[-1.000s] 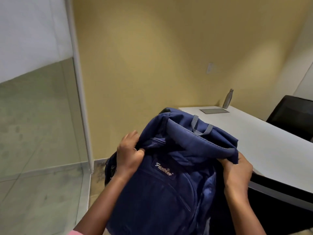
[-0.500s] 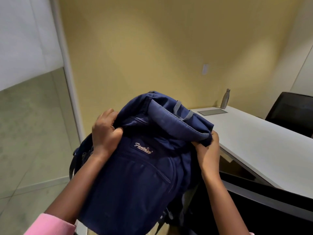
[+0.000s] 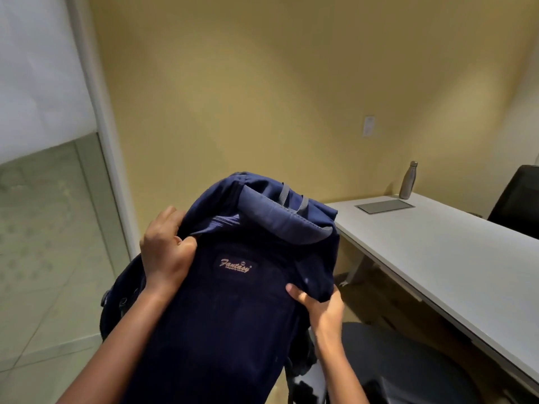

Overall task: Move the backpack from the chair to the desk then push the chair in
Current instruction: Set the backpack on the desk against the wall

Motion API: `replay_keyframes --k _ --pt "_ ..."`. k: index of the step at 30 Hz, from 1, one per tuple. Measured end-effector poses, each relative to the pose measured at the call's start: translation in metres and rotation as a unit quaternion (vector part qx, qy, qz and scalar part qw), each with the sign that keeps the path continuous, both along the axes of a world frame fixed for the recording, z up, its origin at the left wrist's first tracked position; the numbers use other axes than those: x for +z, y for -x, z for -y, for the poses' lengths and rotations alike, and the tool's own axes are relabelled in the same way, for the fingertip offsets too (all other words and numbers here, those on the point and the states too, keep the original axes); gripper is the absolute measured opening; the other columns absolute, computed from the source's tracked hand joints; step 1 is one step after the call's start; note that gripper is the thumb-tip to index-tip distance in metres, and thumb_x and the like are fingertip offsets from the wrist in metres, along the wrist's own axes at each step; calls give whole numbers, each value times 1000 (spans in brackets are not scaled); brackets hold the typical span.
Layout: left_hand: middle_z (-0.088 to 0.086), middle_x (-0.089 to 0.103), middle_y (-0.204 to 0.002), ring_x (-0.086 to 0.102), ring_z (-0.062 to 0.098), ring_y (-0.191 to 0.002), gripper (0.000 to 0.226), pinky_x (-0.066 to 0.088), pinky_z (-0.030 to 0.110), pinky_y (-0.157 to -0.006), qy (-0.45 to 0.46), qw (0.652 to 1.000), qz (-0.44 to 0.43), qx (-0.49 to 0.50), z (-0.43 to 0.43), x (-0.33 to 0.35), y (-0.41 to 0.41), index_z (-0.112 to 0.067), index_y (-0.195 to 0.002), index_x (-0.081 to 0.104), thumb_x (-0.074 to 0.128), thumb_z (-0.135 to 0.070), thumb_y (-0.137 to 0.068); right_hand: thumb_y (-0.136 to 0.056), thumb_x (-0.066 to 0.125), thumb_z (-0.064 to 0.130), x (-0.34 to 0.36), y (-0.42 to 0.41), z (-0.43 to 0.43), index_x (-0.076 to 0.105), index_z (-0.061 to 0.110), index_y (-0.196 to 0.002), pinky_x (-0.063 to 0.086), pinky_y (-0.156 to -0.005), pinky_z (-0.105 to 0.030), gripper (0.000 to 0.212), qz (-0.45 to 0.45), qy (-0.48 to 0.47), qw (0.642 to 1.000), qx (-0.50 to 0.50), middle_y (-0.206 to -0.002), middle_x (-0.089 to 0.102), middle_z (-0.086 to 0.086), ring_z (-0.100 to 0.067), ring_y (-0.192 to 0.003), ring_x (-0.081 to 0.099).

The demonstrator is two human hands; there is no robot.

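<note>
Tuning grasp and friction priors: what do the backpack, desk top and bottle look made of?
Backpack: navy woven fabric, matte, likely polyester or canvas; it creases and folds under the left hand and right hand.
Desk: white, smooth, flat top with thin edge, probably laminate; low sheen.
Bottle: grey, brushed metallic look, probably stainless steel, though too small to be sure.

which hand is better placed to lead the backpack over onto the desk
Right, probably. The right hand grips the backpack on its desk-facing side, nearest the desk. The left hand holds the far side and would follow.
</note>
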State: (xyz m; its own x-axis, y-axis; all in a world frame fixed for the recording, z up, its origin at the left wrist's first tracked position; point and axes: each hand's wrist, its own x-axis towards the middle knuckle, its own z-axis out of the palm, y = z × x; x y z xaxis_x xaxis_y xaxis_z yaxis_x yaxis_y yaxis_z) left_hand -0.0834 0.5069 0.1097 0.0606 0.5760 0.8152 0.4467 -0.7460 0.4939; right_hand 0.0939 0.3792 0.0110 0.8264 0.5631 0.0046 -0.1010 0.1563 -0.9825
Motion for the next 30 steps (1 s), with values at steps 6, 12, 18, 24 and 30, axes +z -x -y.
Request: replay_keyframes --k 6,12,18,24,30 --pt "17 41 -62 37 32 -52 22 29 39 -52 32 998 40 37 -62 -12 -7 9 -67 50 38 -3 -53 -57 85 14 0 -7 -68 57 19 -105 50 -73 -21 56 28 -52 995 -83 -101 65 2 -11 -90 62" --pt "20 40 -66 34 28 -57 7 20 33 -53 89 989 107 47 -132 -36 -24 3 -67 44 48 0 -62 -58 84 16 20 -28 -134 52 4 -119 48 -79 -32 71 132 -36 980 -147 -105 65 -9 -26 -96 61" --pt "17 43 -69 36 27 -61 16 24 35 -54 139 982 131 4 -211 -56 -73 6 -71 45 61 2 -70 -56 84 18 36 -67 -190 58 6 -103 42 -68 -26 55 215 -24 953 -211 -94 68 -15 -29 -84 63" --pt "24 47 -73 41 37 -61 14 26 36 -55 168 979 104 -47 -287 -47 -145 6 -73 48 62 8 -71 -52 73 29 45 -117 -248 56 8 -102 51 -75 -34 57 213 -40 939 -267 -96 66 -14 -25 -85 62" --pt "15 43 -76 37 26 -62 10 21 27 -55 139 978 95 -124 -344 -30 -220 4 -76 52 55 10 -69 -53 74 24 47 -175 -291 55 15 -101 50 -71 -29 52 206 -75 924 -314 -91 62 -3 -20 -82 61"
